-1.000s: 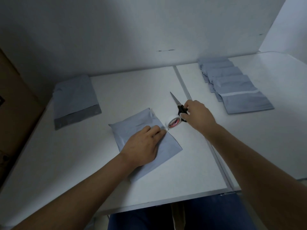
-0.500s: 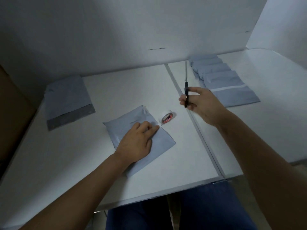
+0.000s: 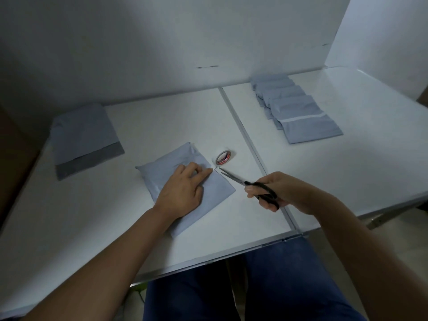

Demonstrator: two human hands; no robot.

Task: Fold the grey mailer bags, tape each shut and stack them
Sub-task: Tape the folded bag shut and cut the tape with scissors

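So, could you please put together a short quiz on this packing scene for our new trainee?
1. True or false: the right hand holds scissors.
2. What does the left hand press on? A) tape roll B) folded bag C) flat bags
3. Where do the scissor tips point: toward the tape roll or toward the taped bags?

Key: 1 true; 2 B; 3 toward the tape roll.

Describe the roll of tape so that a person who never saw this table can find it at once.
Start from the metal seam that divides the white table; the tape roll lies just left of it, beyond the tips of the scissors in the right hand. It sits beside the folded grey bag under the left hand. It is the only small round thing, with a red-printed core.
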